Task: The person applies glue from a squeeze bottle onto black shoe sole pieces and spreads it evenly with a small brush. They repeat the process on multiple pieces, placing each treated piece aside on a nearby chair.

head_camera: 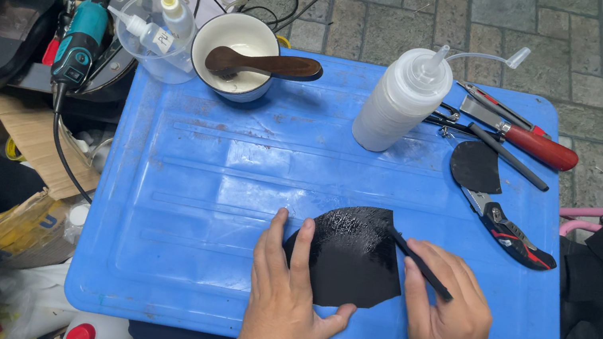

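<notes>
Left hand: the left hand [286, 304] lies flat with fingers spread, pressing the left edge of the black piece, thumb tucked under its lower rim.
Right hand: the right hand [450, 318] pinches a thin black stick [418, 262] between thumb and fingers, its tip touching the piece's upper right edge.
Black piece: the black piece [350, 256] is a flat, fan-shaped cut of leather-like sheet, shiny and wet-looking near the top, at 6 o'clock on the lid.
Work surface: a blue plastic lid [219, 181], ribbed, scuffed and stained.
Bowl: a white enamel bowl [232, 55] at 11 o'clock, with a brown wooden spoon [261, 65] across it.
Bottle: a translucent ribbed squeeze bottle [401, 101] at 1 o'clock.
Knife: a folding utility knife [510, 235] at 3 o'clock, beside a small black scrap [474, 166].
Red tool: a red-handled tool [533, 140] at 2 o'clock.
</notes>
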